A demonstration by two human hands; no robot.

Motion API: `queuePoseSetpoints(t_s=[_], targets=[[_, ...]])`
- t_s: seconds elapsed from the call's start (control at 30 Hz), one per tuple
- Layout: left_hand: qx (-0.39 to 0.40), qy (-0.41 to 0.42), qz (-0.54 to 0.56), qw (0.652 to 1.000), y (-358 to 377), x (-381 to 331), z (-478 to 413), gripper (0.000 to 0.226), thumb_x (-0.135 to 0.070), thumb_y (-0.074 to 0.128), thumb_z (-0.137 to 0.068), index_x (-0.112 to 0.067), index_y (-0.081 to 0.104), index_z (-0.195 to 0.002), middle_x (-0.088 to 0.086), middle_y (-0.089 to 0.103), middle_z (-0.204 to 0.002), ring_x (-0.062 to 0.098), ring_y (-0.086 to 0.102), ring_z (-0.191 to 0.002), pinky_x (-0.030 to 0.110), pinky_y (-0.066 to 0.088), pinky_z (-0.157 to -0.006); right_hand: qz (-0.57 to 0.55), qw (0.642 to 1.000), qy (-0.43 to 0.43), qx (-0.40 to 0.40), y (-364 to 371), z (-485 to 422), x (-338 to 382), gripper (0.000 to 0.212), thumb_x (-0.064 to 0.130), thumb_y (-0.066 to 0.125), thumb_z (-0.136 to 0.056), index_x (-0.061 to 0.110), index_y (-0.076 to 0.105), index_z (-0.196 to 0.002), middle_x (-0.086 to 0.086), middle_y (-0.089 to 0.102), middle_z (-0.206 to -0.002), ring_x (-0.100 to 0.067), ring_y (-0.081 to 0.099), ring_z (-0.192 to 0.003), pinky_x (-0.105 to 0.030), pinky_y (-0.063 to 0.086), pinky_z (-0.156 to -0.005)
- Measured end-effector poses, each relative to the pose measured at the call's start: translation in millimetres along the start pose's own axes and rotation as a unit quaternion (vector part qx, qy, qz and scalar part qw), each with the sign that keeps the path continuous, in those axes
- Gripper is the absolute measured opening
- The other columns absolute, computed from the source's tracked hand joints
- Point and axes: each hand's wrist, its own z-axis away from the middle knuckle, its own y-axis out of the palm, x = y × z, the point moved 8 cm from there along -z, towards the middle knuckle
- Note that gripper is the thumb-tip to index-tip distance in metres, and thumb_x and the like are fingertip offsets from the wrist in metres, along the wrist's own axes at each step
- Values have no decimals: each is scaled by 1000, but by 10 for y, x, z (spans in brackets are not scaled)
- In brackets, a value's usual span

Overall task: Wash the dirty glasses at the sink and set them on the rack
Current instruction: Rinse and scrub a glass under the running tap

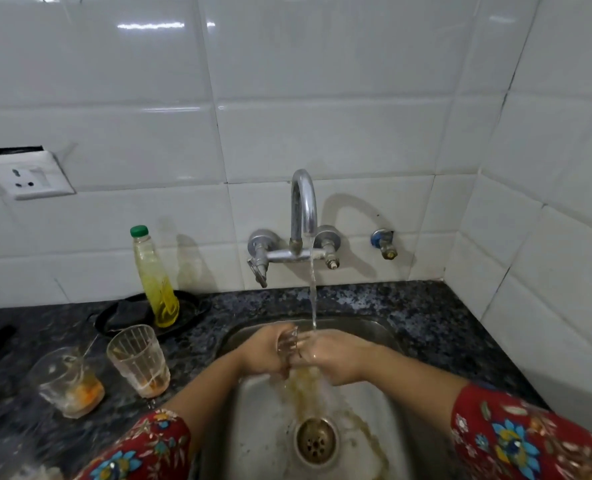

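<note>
Fingers (274, 344) of both hands around glass (288, 342) under tap stream (313, 292)

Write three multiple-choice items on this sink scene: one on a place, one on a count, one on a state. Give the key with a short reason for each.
1. Where does the bottle with the green cap stand?
A. in the sink
B. on the counter left of the tap
C. on the counter right of the tap

2. How many dirty glasses wait on the counter?
A. one
B. two
C. four

3. What is the state of the tap?
A. running
B. shut off
C. covered by a cloth

Key:
1 B, it stands on a dark tray left of the tap.
2 B, the nearer glass and the taller glass stand there, both with orange dregs.
3 A, a stream of water falls to the left hand and right hand, which hold a third glass over the sink.
</note>
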Motion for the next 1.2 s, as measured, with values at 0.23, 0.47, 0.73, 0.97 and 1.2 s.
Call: queuePoseSetpoints(t_s=[0.23,0.47,0.73,0.97,1.2], targets=[[-190,33,145,970,-158,-174,-108,28,-20,72,-69,-27,62,-95,-9,67,-93,-4,62,-88,12,46,-75,-1,978,179,106,23,-195,-441,24,9,54,-84,17,67,-102,-14,66,-102,-34,61,-91,-41,52,-80],[-94,64,71,991,-87,-311,-97,30,-28,76,-77,-20,64,-103,-12,65,-102,-1,62,-92,9,46,-82,213,976,1,35,-50,-39,-377,10,11,71,-77,18,73,-84,2,73,-89,-16,68,-86,-27,52,-88],[-129,55,158,977,-120,-291,-112,35,-18,79,-72,-25,62,-101,-11,69,-97,-9,64,-93,9,49,-79,134,991,8,-22,-283,11,-298,17,6,59,-83,9,72,-93,-8,73,-92,-26,68,-87,-35,56,-83],[-151,31,133,979,-69,-267,-73,43,-34,75,-63,-34,58,-103,-14,67,-99,-2,63,-94,21,53,-83,-62,986,150,48,-51,24,-379,10,11,58,-85,12,68,-87,-3,66,-87,-26,63,-89,-39,50,-82],[-144,-3,123,982,-23,-256,-39,48,-31,75,-61,-37,58,-105,-17,67,-102,-1,63,-95,28,52,-85,22,987,155,39,-98,49,-397,21,5,56,-82,23,66,-77,3,67,-81,-24,60,-84,-35,51,-79]])
